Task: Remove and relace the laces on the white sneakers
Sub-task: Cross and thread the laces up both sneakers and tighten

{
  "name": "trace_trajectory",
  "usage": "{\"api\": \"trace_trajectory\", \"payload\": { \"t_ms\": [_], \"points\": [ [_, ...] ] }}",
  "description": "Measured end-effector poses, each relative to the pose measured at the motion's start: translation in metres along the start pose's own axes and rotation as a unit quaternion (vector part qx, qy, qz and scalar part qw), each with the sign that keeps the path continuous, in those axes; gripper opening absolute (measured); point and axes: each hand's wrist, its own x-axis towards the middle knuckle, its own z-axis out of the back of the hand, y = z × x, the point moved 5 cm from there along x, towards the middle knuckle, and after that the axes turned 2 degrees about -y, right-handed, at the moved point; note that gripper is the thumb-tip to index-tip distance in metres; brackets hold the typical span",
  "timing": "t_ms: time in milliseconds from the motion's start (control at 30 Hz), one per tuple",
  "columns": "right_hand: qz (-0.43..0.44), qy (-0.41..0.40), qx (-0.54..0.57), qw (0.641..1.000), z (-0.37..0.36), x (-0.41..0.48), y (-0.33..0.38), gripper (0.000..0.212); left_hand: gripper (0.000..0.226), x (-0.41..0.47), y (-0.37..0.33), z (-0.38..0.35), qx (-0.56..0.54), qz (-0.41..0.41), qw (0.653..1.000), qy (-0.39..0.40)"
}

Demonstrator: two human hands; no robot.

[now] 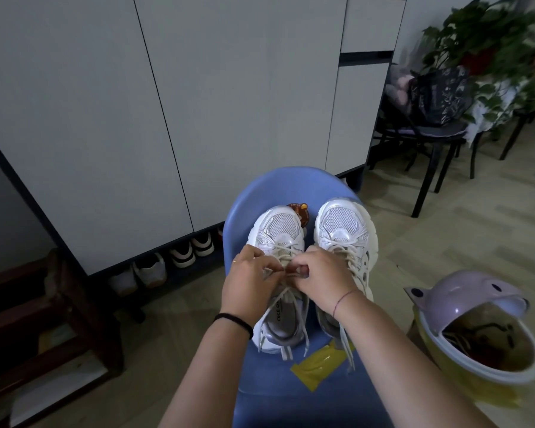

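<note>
Print on the insole [280,310] begins "CECE"; lettering on the brown sticker [303,212] is too small to read.

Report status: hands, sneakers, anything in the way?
Hands: left hand and right hand both pinch the lace on left sneaker. Beside it, right sneaker laced, on blue chair. By the heels, yellow packet, not obstructing.

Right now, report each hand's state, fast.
Left hand: closed, pinching the cream lace of the white mesh sneaker on the left.
Right hand: closed, pinching the same lace.
</note>
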Motion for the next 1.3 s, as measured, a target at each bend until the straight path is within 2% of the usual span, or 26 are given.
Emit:
{"api": "trace_trajectory", "payload": {
  "t_ms": [167, 300, 400, 500, 567, 667, 767, 867, 967, 1067, 1167, 1300],
  "points": [
    [-0.011, -0.022, -0.039, 0.999, -0.001, -0.002, 0.004, 0.012, 0.01, -0.002, 0.007, -0.003, -0.025, 0.043, 0.999, -0.011],
    [-0.06, -0.045, -0.047, 0.996, 0.001, -0.005, -0.001, 0.016, 0.018, -0.009, 0.018, -0.004, -0.081, 0.15, 0.985, -0.02],
    [-0.135, -0.068, 0.006, 0.988, 0.005, -0.009, -0.016, 0.021, 0.046, -0.012, 0.032, -0.005, -0.143, 0.25, 0.957, -0.021],
    [-0.192, -0.085, 0.093, 0.973, 0.008, -0.012, -0.025, 0.019, 0.047, -0.016, 0.038, -0.007, -0.205, 0.312, 0.928, -0.02],
    [-0.189, -0.09, 0.094, 0.973, 0.009, -0.014, -0.025, 0.017, 0.047, -0.016, 0.035, -0.01, -0.221, 0.31, 0.925, -0.016],
    [-0.136, -0.068, 0.058, 0.987, 0.007, -0.017, -0.018, 0.012, 0.038, -0.016, 0.03, -0.008, -0.201, 0.27, 0.941, -0.019],
    [-0.079, -0.046, 0.065, 0.994, 0.005, -0.015, -0.011, 0.026, 0.012, -0.014, 0.02, 0.001, -0.2, 0.198, 0.959, -0.036],
    [-0.05, -0.046, 0.051, 0.996, 0.003, -0.011, -0.006, 0.027, 0.005, -0.011, 0.01, 0.003, -0.185, 0.13, 0.974, -0.017],
    [-0.054, -0.061, 0.039, 0.996, 0.002, -0.008, -0.008, 0.017, 0.011, -0.007, 0.001, 0.004, -0.093, 0.054, 0.994, -0.012],
    [-0.066, -0.088, 0.058, 0.992, 0.003, -0.007, -0.013, 0.007, 0.007, -0.003, -0.004, 0.007, 0.002, 0.016, 0.999, -0.034],
    [-0.081, -0.105, 0.067, 0.989, 0.006, -0.007, -0.016, 0.005, 0.009, -0.004, -0.001, 0.005, 0.019, 0.036, 0.998, -0.038],
    [-0.092, -0.098, 0.074, 0.988, 0.007, -0.006, -0.019, 0.007, 0.017, -0.005, 0.017, -0.002, -0.094, 0.157, 0.983, -0.022]
  ]
}}
